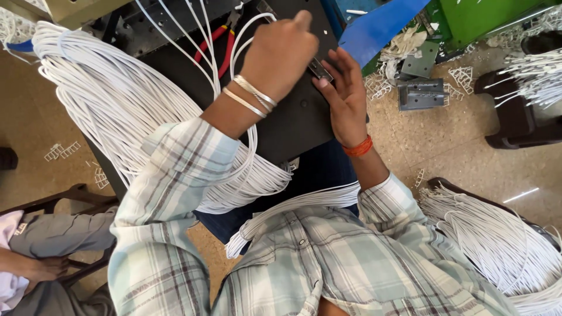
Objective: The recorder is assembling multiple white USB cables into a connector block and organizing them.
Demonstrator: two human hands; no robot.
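Your left hand (281, 50) is clenched around a few thin white plastic-coated cords (205, 52), holding them taut above the flat black metal work plate (293, 117). Right hand (345, 96) lies fingers-out on that plate, fingertips touching a small dark metal fitting (320, 69); I can't tell if it's actually pinching it, your left fist covers the spot. Looks like the feed step: cord ends being brought to the fitting. Next move likely calls for lining the ends up there while the plate stays put. A large bundle of white cords (111, 99) drapes over your left arm and lap, red-handled pliers (216, 41) sit beyond on the plate, a second white cord bundle (492, 240) is on your right, and a grey metal block (420, 93) lies on the floor.
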